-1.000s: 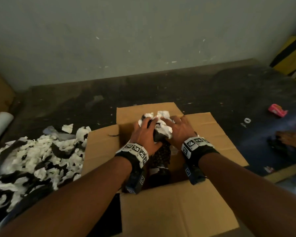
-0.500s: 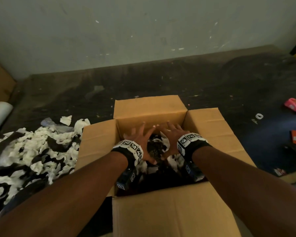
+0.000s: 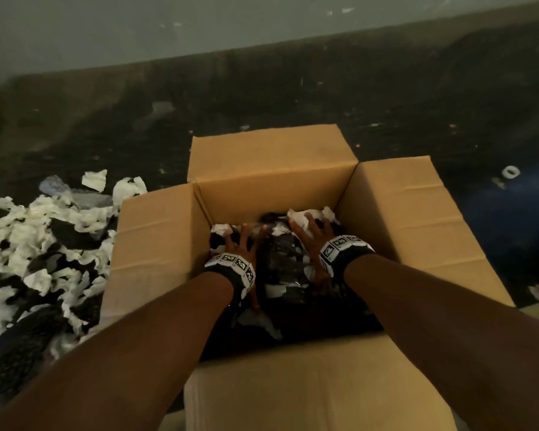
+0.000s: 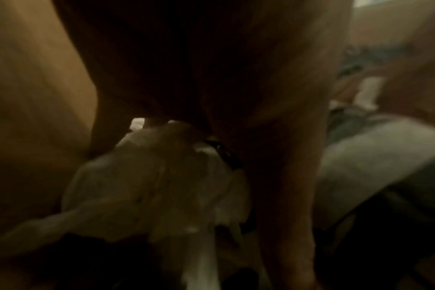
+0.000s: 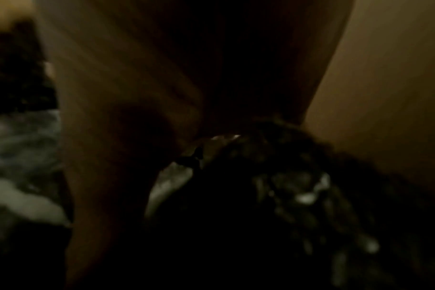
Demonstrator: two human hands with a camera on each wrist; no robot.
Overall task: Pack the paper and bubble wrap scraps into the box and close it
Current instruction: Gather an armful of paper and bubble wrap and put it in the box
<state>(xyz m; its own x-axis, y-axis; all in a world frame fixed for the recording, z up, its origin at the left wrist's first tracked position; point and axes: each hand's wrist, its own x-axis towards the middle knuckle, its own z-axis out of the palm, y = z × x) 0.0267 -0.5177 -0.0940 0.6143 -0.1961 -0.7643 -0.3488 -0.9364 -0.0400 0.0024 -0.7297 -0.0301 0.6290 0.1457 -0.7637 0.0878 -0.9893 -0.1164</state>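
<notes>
An open cardboard box (image 3: 271, 181) stands on the dark floor with its four flaps spread out. Inside lies a mix of white paper and dark bubble wrap scraps (image 3: 282, 265). My left hand (image 3: 241, 242) presses down on the scraps at the box's left side with its fingers spread flat. My right hand (image 3: 313, 231) presses flat on white paper near the far right corner. In the left wrist view, crumpled white paper (image 4: 156, 188) lies under my palm. The right wrist view is dark, with bubble wrap (image 5: 298, 186) beneath the hand.
A large pile of white paper and black bubble wrap scraps (image 3: 35, 253) lies on the floor left of the box. A small white ring (image 3: 510, 172) lies on the floor at the right. A pale wall runs along the back.
Both hands let go of the bundle of scraps they held over the box, spread their fingers and sank deeper inside, moving apart. The head view tilted down.
</notes>
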